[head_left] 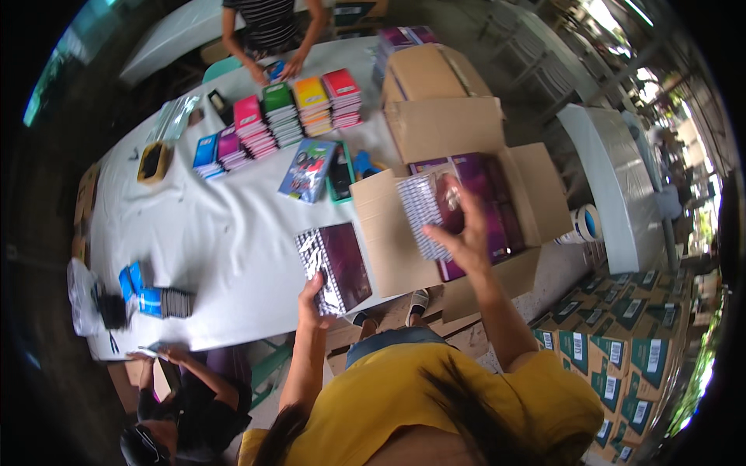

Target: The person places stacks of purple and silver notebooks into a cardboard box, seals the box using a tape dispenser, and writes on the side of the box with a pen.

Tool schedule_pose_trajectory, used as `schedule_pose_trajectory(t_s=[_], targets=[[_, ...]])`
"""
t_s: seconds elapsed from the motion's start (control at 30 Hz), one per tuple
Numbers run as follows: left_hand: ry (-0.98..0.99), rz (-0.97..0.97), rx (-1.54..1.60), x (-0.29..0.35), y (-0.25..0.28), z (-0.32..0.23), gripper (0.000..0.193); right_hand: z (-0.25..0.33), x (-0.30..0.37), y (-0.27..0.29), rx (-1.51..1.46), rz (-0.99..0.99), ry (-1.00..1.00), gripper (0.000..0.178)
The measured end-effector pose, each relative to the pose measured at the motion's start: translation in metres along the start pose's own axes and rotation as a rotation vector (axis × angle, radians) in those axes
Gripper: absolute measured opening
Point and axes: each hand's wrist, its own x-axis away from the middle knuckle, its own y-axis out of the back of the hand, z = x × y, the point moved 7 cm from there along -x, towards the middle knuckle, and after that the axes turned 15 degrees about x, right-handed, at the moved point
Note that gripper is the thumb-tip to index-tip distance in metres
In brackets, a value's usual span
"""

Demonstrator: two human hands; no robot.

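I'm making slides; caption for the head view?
Left hand holding one shiny purple pack, right hand on another pack over an open cardboard box.

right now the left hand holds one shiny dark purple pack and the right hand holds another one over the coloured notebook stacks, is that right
Not quite: the right hand holds its pack at the open cardboard box, not over the coloured notebook stacks, as the head view shows. The left hand does hold the other dark purple pack.
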Motion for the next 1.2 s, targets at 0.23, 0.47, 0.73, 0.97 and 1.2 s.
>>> schedule_pose_trajectory(t_s=[0.23,0.47,0.73,0.97,1.2], targets=[[0.118,0.027,0.007,-0.012,-0.044,0.087,0.046,-0.182,-0.019,0.120,0.799,-0.161,-0.310,0.086],[0.158,0.263,-0.059,-0.028,-0.130,0.187,0.071,-0.268,-0.042,0.062,0.842,0.098,-0.199,0.090],[0.334,0.305,-0.164,-0.051,-0.172,0.302,0.083,-0.092,0.059,0.162,-0.156,0.305,-0.020,0.100],[0.383,0.156,-0.579,-0.058,-0.165,0.377,0.076,-0.187,0.067,0.212,0.632,0.516,-0.431,0.082],[0.160,0.105,-0.859,-0.023,-0.150,0.292,0.062,-0.208,0.061,0.165,0.736,0.373,-0.126,0.061]])
